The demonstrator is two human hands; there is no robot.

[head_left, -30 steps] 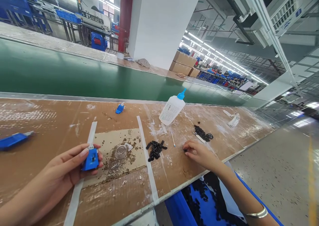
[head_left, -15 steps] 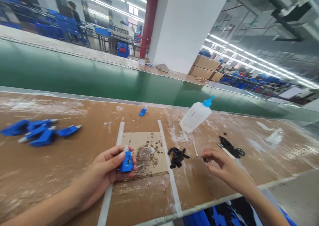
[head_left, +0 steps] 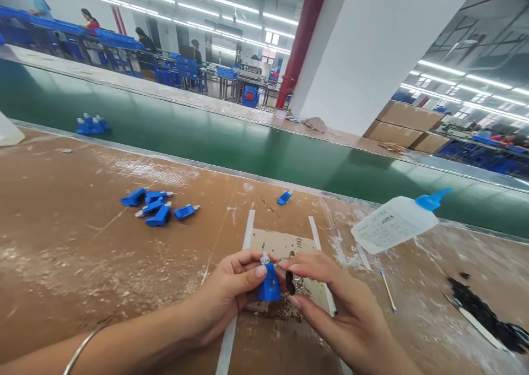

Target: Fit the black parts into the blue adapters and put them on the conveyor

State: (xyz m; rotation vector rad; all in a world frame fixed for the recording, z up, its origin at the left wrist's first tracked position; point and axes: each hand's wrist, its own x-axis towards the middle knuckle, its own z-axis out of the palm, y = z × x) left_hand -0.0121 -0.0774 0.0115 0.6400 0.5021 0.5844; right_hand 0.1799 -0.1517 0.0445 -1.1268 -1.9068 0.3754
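My left hand (head_left: 231, 287) grips a blue plastic part (head_left: 268, 289) with a whitish tip pointing up, held over a piece of cardboard (head_left: 264, 240). Close beside it, my right hand (head_left: 339, 298) pinches a small black piece (head_left: 291, 282) between thumb and fingers. The black piece is just right of the blue part; whether they touch, I cannot tell. My right hand hides much of the cardboard and the pile of black pieces. One more blue part lies beyond the cardboard, and several others (head_left: 159, 215) are grouped to the left.
A translucent bottle with a blue nozzle (head_left: 388, 223) lies tilted at right. Nearer are a cotton swab (head_left: 388, 291) and a dark heap (head_left: 479, 309) beside a thin pale tool. Beyond the table runs a green belt (head_left: 194, 135) carrying several blue parts. People work far behind.
My right hand has come left with the black piece, up to the blue part in my left hand. The view has turned left, showing more blue parts on the belt.
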